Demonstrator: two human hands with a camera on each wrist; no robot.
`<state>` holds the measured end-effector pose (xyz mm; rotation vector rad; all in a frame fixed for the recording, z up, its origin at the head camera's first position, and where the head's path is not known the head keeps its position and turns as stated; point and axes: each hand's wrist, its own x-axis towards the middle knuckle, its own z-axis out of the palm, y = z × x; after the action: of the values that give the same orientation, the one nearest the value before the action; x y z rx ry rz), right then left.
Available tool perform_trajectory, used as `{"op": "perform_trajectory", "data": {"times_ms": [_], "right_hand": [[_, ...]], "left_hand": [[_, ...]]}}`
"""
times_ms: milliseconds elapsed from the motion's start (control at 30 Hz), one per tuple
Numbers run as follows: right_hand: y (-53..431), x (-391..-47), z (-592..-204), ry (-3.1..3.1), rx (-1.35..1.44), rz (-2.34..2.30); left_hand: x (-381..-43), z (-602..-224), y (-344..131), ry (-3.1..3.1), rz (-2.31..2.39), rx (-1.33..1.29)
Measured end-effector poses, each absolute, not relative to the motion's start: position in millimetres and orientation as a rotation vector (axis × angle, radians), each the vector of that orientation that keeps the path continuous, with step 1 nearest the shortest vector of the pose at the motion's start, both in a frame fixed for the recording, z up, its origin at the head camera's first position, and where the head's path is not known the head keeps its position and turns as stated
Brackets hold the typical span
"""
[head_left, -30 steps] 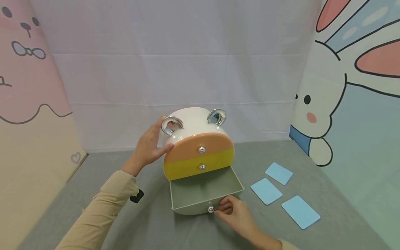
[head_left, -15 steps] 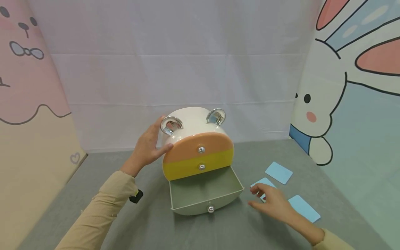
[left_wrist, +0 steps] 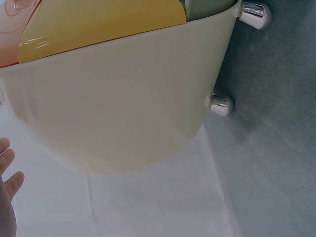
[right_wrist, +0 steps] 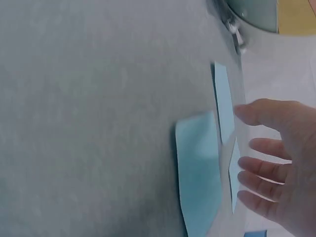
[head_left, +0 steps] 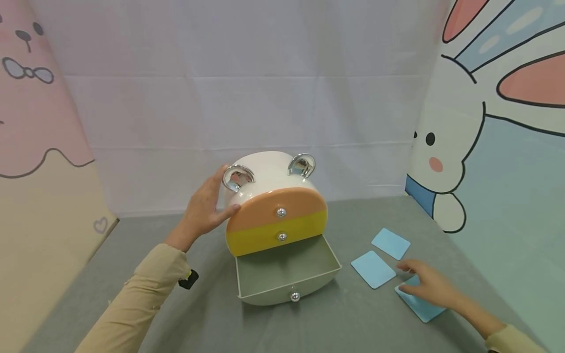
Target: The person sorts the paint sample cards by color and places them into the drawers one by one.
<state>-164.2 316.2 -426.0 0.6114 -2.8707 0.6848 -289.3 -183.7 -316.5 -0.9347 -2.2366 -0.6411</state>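
Note:
A small bear-shaped cabinet point(head_left: 270, 169) with a white shell and silver ears stands mid-table. Its orange top drawer point(head_left: 265, 212) and yellow middle drawer point(head_left: 256, 241) are closed. The grey-green bottom drawer point(head_left: 287, 267) is pulled out and looks bare inside. My left hand point(head_left: 200, 211) rests against the shell's left side, thumb by the front edge, fingers partly behind an ear. My right hand point(head_left: 430, 284), fingers apart and slightly bent, hovers over the nearest light blue card point(head_left: 421, 306) and hides part of it. In the right wrist view a gap shows between the fingers and that card point(right_wrist: 197, 168).
Two more light blue cards, a middle one point(head_left: 373, 269) and a farther one point(head_left: 391, 243), lie flat between the cabinet and my right hand. A white cloth point(head_left: 247, 98) hangs behind the grey table point(head_left: 212, 314). Cartoon panels flank both sides.
My right hand has let go of the bottom drawer's knob and moved right, past the middle card, to above the nearest card. The left hand stays on the cabinet.

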Motion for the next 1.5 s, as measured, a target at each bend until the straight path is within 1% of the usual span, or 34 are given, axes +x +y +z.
{"op": "perform_trajectory", "data": {"times_ms": [300,633,833,933,1133,1300,1500], "right_hand": [[348.5,-170.3,-428.7,-3.072,0.496,0.589],[357.2,-177.9,-433.7,-3.095,0.586,0.771],[363.3,-182.0,-436.4,-3.013,0.738,0.860],[364.9,-183.4,-432.3,-3.011,0.795,0.920],[362.4,-185.3,-416.4,-3.053,0.782,0.920],[358.6,-189.0,-403.7,-2.990,0.845,0.886],[347.1,-195.7,-386.4,-2.890,0.883,0.968]], "left_hand": [[-289.2,-316.7,-183.2,-2.226,-0.635,-0.939],[-288.5,-315.0,-182.9,-2.235,-0.639,-0.936],[-288.3,-314.2,-182.6,-2.248,-0.641,-0.934],[-288.4,-314.2,-182.7,-2.257,-0.643,-0.929],[-287.9,-313.4,-182.7,-2.260,-0.643,-0.925],[-287.4,-313.1,-182.8,-2.252,-0.639,-0.930],[-288.2,-313.4,-183.1,-2.245,-0.630,-0.936]]}}
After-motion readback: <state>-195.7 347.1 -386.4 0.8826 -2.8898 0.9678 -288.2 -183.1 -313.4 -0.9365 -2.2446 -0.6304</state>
